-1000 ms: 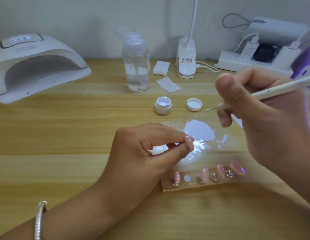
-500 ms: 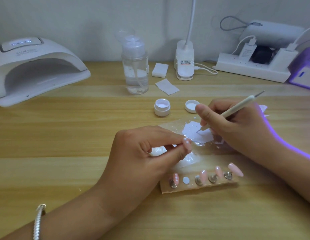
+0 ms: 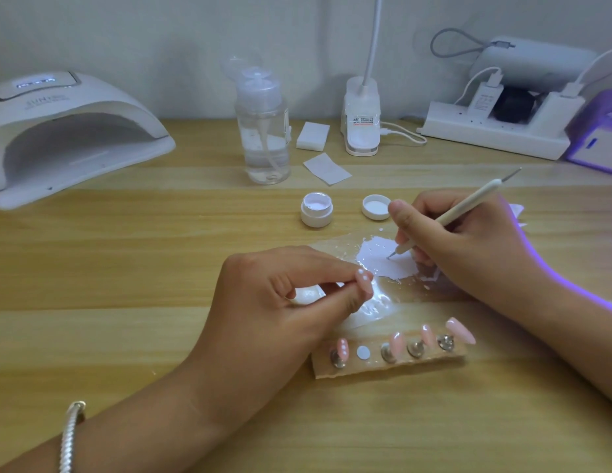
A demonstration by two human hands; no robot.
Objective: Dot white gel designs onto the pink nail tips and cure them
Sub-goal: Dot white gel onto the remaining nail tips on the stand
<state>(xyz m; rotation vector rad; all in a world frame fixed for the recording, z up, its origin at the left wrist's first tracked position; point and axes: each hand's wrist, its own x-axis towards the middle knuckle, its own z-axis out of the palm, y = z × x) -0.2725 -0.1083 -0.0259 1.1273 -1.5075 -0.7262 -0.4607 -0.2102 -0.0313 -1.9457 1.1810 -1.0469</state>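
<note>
Gel loading looks to be the step in hand: the right hand (image 3: 468, 247) grips the slim white dotting pen (image 3: 468, 201) like a pencil, fingers curled round its barrel. The pen's fine metal point meets the flat white gel smear (image 3: 383, 264) spread on the crinkled, glossy clear plastic sheet (image 3: 376, 302), though whether it truly touches the gel is hard to tell from this angle. The left hand (image 3: 284, 302), apart from the right, pinches one glossy pink almond-shaped nail tip (image 3: 363, 280) between thumb and forefinger, near the smear; it already carries a few small raised white dots. Next, I judge, the loaded point must cross to that held tip and touch down lightly, since wet gel would likely flatten or smear under a heavy press. Four more pink tips (image 3: 460, 331) stand on shiny metal studs along the rough brown cardboard strip (image 3: 393, 368). The leftmost is dotted and the rest look plain, so most dotting, and curing in the smooth white domed curing lamp (image 3: 69, 138), seems to lie ahead. The small round white gel pot (image 3: 316, 211) stands open near its lid (image 3: 376, 207) on the pale wood-grain table (image 3: 127, 268).
</note>
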